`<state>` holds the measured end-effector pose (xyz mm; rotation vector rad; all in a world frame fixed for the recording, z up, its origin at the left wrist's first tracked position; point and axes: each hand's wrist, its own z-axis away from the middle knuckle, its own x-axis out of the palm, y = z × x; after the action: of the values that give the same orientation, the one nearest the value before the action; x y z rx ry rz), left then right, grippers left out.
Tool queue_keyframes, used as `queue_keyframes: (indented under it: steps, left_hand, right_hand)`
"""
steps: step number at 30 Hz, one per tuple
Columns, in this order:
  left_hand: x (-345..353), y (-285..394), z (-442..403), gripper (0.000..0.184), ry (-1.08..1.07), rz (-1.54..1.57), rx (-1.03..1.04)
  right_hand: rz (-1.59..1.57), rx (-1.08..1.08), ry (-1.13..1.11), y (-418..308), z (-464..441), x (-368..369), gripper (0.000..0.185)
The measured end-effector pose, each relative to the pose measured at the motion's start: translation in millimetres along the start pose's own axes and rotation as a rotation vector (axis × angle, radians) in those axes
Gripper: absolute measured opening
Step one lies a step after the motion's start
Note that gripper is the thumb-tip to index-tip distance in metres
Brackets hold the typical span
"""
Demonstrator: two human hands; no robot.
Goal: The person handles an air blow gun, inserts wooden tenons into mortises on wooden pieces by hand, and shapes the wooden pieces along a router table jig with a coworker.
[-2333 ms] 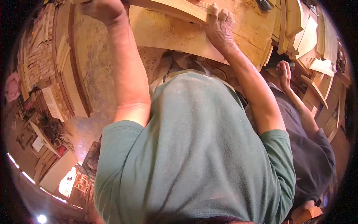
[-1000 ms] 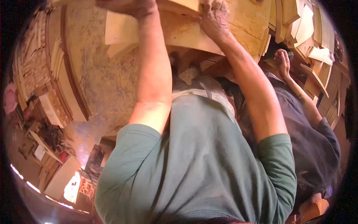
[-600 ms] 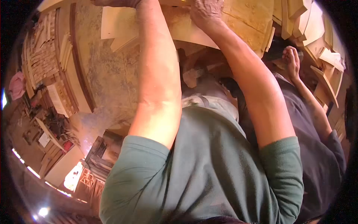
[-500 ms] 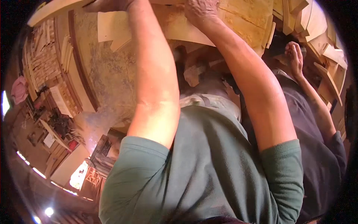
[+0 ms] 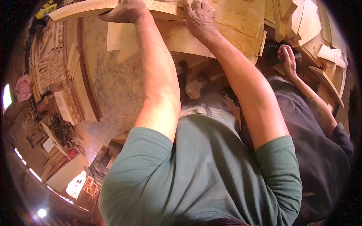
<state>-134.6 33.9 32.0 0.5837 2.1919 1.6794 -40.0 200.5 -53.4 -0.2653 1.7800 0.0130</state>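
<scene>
A long, gently curved piece of pale wood (image 5: 85, 8) is lying across the top of the head view, its left end reaching out past the edge of the flat, pale wooden panel (image 5: 181, 37). The person's bare left hand (image 5: 130, 10) is gripping it near mid-length, the thumb pointing left along the near side; the fingertips are not showing. The bare right hand (image 5: 200, 19) is resting its fingers over the right-hand part, beside the dust-coated yellowish work surface (image 5: 241, 26); whether it is clasping or only pressing, I cannot tell. The piece is looking stiff and only moderately heavy, probably sturdy, though wood dust could be making it a little slippery. Its length is favouring two well-separated holds, on the broad faces rather than the sharper end. A co-worker's hand (image 5: 287, 58) is hanging half-curled, well apart.
</scene>
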Motion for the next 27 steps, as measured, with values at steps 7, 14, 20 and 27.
queue_keyframes:
  steps: [7, 14, 20, 27]
  left_hand:
    - [28.4, -98.6, -51.7, 0.089, 0.119, -0.250, 0.003]
    - [3.2, -33.3, -34.1, 0.084, -0.216, -0.411, -0.158]
    - [2.5, -10.9, -1.6, 0.062, 0.044, -0.030, 0.018]
    - [1.7, 4.6, 4.3, 0.058, 0.101, 0.014, 0.162]
  right_hand:
    - [-0.378, -0.078, -0.048, 44.9, 1.1, -3.0, 0.093]
    - [-0.274, -0.112, -0.043, 42.1, -0.7, -4.5, 0.089]
    - [-0.315, -0.130, -0.004, 44.0, -4.3, -7.3, 0.086]
    - [-0.346, -0.149, 0.020, 44.5, -5.2, -8.8, 0.083]
